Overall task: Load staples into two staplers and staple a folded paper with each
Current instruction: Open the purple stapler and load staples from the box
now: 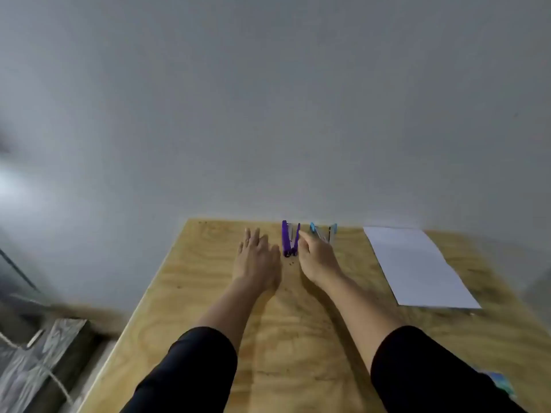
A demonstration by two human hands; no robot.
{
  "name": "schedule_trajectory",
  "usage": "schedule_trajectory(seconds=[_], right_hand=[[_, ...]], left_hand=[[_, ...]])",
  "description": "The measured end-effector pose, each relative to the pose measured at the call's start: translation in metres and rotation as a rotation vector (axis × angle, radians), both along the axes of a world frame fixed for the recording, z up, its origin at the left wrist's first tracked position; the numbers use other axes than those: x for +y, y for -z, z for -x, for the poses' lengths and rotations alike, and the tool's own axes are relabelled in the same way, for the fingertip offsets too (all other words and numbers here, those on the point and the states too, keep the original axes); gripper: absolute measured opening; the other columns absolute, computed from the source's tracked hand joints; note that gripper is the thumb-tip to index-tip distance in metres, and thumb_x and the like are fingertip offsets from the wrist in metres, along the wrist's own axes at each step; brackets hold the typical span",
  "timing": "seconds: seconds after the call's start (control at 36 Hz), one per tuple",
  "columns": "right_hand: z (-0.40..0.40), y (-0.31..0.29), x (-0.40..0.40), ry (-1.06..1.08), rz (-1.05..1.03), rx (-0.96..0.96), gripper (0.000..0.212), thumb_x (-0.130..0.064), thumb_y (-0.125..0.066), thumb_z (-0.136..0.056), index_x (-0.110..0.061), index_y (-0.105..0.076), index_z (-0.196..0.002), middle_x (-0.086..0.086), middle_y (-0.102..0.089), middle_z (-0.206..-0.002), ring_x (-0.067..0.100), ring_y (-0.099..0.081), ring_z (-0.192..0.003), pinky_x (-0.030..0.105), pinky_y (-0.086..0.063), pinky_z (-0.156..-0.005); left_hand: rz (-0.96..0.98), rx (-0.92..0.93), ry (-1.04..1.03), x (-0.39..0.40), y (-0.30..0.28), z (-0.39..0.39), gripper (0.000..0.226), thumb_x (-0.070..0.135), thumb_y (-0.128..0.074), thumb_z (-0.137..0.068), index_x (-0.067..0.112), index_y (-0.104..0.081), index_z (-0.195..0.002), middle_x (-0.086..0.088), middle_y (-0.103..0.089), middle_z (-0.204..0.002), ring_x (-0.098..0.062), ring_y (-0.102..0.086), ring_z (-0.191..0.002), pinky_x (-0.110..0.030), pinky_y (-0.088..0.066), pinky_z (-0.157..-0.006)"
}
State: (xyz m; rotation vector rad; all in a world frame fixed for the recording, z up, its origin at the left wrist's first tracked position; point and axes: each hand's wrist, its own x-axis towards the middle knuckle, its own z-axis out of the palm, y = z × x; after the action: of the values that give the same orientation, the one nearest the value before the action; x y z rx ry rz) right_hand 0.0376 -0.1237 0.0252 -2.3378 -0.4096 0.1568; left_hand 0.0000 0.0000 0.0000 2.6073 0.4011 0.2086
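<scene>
A purple stapler (pixel 289 238) lies hinged wide apart near the far edge of the wooden table (pixel 298 338). A blue stapler (pixel 323 231), also swung apart, lies just to its right, partly hidden behind my right hand. My left hand (pixel 256 257) rests flat on the table left of the purple stapler, fingers spread, holding nothing. My right hand (pixel 316 257) sits between the two staplers, its fingertips pinched at the purple stapler's right arm; whether they hold staples is too small to tell. A white sheet of paper (pixel 417 266) lies flat at the right.
A grey wall rises right behind the table's far edge. A bluish item (pixel 504 383) shows at the near right beside my sleeve. Left of the table, lower down, are a grey wooden block (pixel 44 353) and a cord.
</scene>
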Motion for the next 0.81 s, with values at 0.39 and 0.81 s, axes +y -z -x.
schedule_trajectory(seconds=[0.39, 0.81], right_hand=[[-0.032, 0.017, 0.017, 0.247, -0.253, 0.161, 0.041, -0.03, -0.029, -0.099, -0.019, -0.053, -0.129, 0.003, -0.057, -0.131, 0.021, -0.051, -0.119, 0.026, -0.037, -0.093], [0.029, -0.012, 0.005, 0.202, -0.528, 0.17, 0.044, -0.031, -0.05, -0.093, -0.022, -0.044, -0.135, 0.004, -0.062, -0.115, 0.021, -0.062, -0.101, 0.041, -0.052, -0.092]], left_hand=[[0.091, 0.054, -0.009, -0.015, 0.013, -0.044, 0.051, 0.036, -0.022, -0.1, 0.01, -0.036, -0.142, -0.004, -0.028, -0.154, -0.021, -0.009, -0.145, -0.042, -0.007, -0.117], [0.483, -0.146, -0.067, -0.018, -0.013, 0.025, 0.034, 0.017, -0.048, -0.094, 0.013, -0.051, -0.127, -0.003, -0.064, -0.098, -0.013, -0.06, -0.077, -0.011, -0.044, -0.06]])
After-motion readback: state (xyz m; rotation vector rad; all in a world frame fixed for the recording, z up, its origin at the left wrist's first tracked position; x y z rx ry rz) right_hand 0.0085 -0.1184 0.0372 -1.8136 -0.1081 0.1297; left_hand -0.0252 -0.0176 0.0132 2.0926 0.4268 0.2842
